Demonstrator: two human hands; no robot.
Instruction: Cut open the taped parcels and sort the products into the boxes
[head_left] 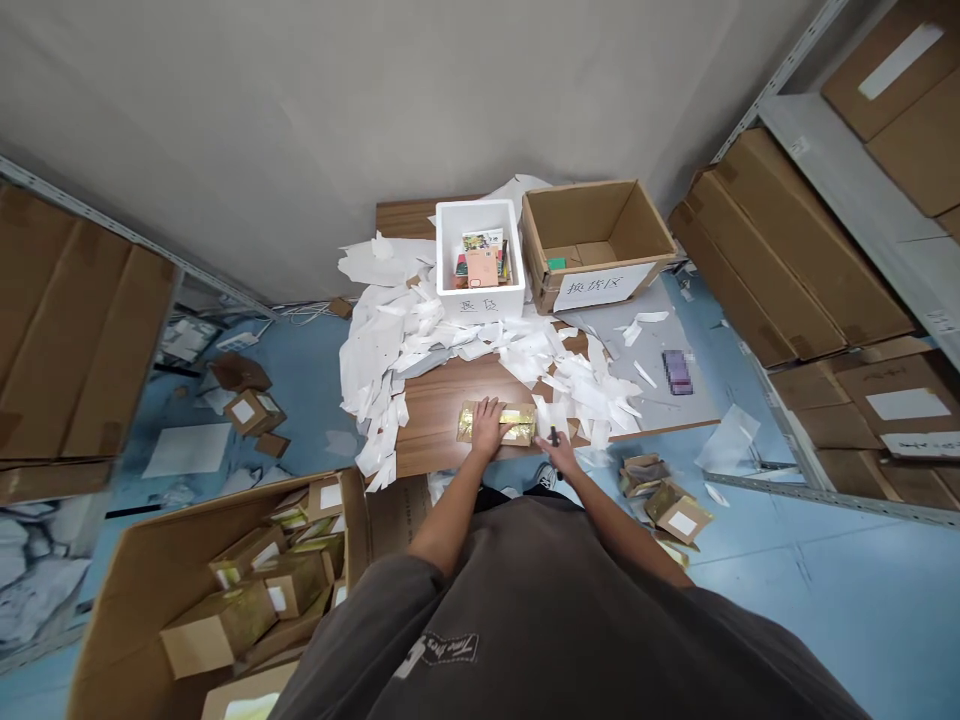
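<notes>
A small cardboard box [517,413] wrapped in shiny yellowish tape lies at the front edge of the brown wooden table [439,385]. My left hand [487,428] is on top of its left half, with the fingers reaching over to the far edge and holding it down. At the box's right end, my right hand [556,452] is closed around a slim black box cutter [554,437] with a bit of yellow on it. The blade is too small to make out. Torn white paper [596,390] lies just beyond the right hand.
Paper scraps cover much of the table. Behind stand a white foam box [480,305] holding booklets and a large open carton [607,285] with a green item inside. A purple pack [677,372] lies at right. A big carton [135,570] of small boxes stands at lower left; shelves flank both sides.
</notes>
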